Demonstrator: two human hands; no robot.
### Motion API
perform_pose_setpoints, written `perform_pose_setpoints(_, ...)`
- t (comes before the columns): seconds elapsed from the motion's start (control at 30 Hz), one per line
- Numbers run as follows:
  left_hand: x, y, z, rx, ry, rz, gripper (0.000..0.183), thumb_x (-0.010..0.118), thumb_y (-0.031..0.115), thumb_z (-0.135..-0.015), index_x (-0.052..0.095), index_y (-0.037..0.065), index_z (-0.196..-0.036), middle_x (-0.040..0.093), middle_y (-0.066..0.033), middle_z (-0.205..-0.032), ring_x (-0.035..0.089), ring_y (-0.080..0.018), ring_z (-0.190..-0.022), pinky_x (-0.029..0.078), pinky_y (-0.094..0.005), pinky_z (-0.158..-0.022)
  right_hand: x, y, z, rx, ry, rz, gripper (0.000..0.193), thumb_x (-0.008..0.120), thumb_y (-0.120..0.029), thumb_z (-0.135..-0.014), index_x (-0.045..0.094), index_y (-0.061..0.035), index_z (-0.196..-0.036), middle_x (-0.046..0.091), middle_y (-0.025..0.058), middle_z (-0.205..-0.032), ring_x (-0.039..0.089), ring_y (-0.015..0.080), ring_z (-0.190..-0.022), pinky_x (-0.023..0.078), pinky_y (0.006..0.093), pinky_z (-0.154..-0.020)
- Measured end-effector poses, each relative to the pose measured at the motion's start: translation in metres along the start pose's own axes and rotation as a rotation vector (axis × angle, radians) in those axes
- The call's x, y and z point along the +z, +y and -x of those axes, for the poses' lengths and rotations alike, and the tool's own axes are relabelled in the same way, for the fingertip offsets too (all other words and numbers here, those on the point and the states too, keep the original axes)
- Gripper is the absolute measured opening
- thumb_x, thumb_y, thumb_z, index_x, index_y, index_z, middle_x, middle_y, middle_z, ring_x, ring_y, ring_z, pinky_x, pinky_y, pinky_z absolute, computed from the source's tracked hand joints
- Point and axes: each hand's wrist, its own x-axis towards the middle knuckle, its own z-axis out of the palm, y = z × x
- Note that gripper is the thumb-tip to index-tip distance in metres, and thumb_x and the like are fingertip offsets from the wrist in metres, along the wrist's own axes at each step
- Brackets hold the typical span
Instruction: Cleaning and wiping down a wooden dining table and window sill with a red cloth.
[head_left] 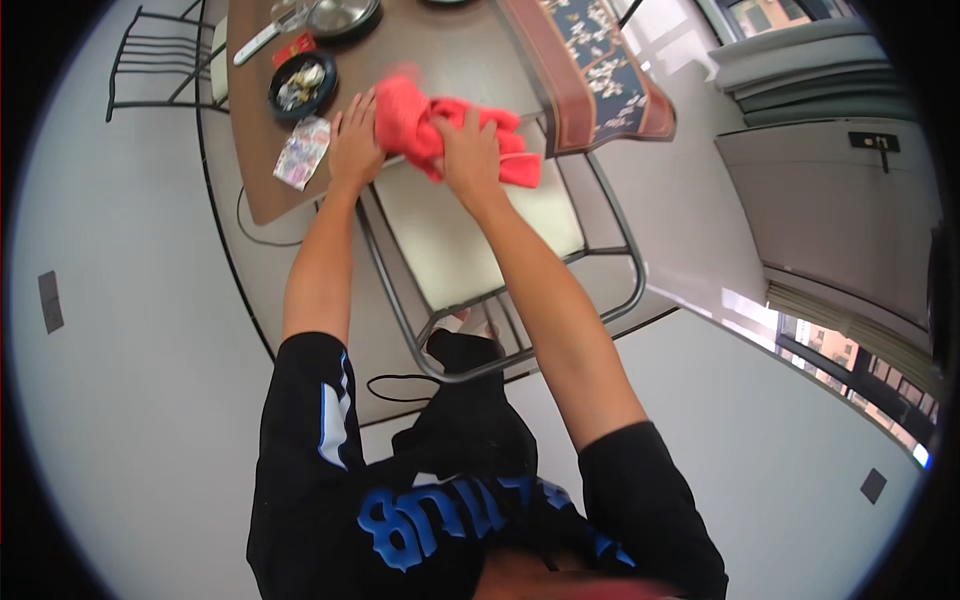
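- Right hand [468, 155] is gripping one red cloth [405, 118].
- Left hand [355, 152] is spreading flat (palm down) on one desk [450, 48].
- One dark bowl [322, 105] is standing nearby.

Coral-red cloth [404, 112], bunched, creased; across near edge of brown table [450, 45], right end jutting past.

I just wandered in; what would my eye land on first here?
Probably the bright red cloth, bunched in the person's right hand at the near edge of the table, with the left hand spread on the tabletop beside it. Next comes the dark floral runner, hanging over the edge to the right. Farther left sits a black bowl holding pale and yellowish bits.
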Motion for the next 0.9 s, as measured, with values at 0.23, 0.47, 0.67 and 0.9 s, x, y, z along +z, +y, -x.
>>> perform_pose_setpoints(0.23,-0.007,0.000,0.001,-0.059,0.027,-0.016,0.053,0.046,0.020,-0.093,0.041,0.021,-0.145,0.038,0.0024,-0.154,0.033,-0.0183,-0.144,0.024,-0.0429,-0.117,-0.078,0.112,0.025,-0.212,0.095,-0.029,0.065,0.083,-0.011,-0.056,0.066,-0.0224,-0.118,0.052,0.0171,-0.118,0.052,0.0416,-0.103,0.048,0.0477,-0.090)
perform_pose_setpoints(0.47,-0.014,0.006,0.003,-0.087,0.010,-0.016,0.056,0.047,0.014,-0.089,0.041,0.020,-0.145,0.038,0.0009,-0.154,0.034,-0.0199,-0.143,0.025,-0.0438,-0.117,-0.096,0.185,-0.106,-0.157,0.332,-0.071,0.059,0.078,-0.022,-0.071,0.060,-0.0180,-0.127,0.052,0.0176,-0.118,0.052,0.0413,-0.105,0.046,0.0484,-0.090)
perform_pose_setpoints(0.67,-0.017,0.008,-0.003,-0.100,-0.058,-0.023,0.057,0.048,0.010,-0.087,0.043,0.014,-0.143,0.038,-0.0056,-0.153,0.034,-0.0272,-0.142,0.027,-0.0460,-0.116,-0.076,0.173,-0.151,0.052,0.055,0.064,0.065,0.077,-0.040,-0.074,0.056,-0.0158,-0.130,0.052,0.0179,-0.122,0.052,0.0402,-0.109,0.050,0.0512,-0.086)
perform_pose_setpoints(0.9,0.057,0.190,-0.096,-0.597,-0.027,0.403,0.070,0.060,0.019,-0.084,0.034,0.006,-0.148,0.033,-0.0181,-0.154,0.024,-0.0344,-0.146,0.016,-0.0588,-0.117,-0.073,0.203,-0.194,0.156,-0.143,-0.112,0.069,0.068,-0.051,-0.080,0.053,-0.0064,-0.131,0.062,0.0284,-0.113,0.059,0.0458,-0.108,0.048,0.0531,-0.089)
